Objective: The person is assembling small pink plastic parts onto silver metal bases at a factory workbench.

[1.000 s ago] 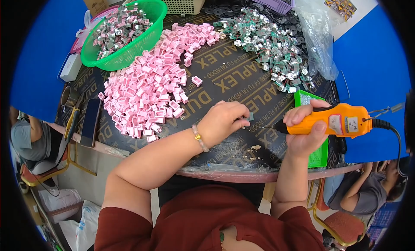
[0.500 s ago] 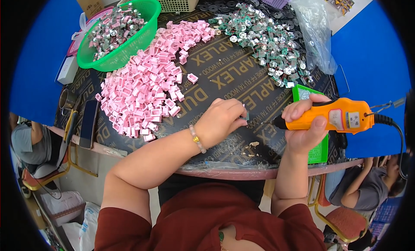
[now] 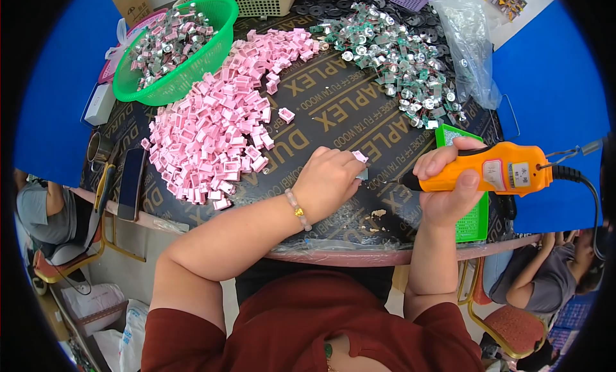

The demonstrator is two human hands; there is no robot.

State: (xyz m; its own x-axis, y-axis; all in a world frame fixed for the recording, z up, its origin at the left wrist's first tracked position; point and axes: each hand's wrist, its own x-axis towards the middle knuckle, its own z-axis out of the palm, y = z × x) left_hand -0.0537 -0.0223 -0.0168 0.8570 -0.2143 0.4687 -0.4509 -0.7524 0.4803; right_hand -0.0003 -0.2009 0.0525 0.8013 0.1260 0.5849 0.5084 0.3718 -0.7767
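Observation:
My left hand (image 3: 328, 179), with a bead bracelet at the wrist, is closed in a pinch near the table's front middle. A small pink plastic housing (image 3: 360, 156) shows at its fingertips, and a bit of greenish board (image 3: 364, 174) sticks out just below. Most of the held part is hidden by the fingers. My right hand (image 3: 451, 202) wraps round an orange electric screwdriver (image 3: 531, 174) with a black nose and a cord running off to the right. Its thin tip points left at the held part, with a small gap between them.
Loose pink housings (image 3: 212, 125) are heaped at left. Reflector-and-board pieces (image 3: 410, 70) lie at far right. A green basket (image 3: 221, 51) holds assembled parts. Beneath my right hand sits a green tray (image 3: 473, 223) of screws. A phone (image 3: 132, 179) and pliers (image 3: 104, 187) lie at left.
My left hand has turned slightly, so the pink housing now shows at its fingertips. The screwdriver has shifted slightly left and rolled a little in my right hand.

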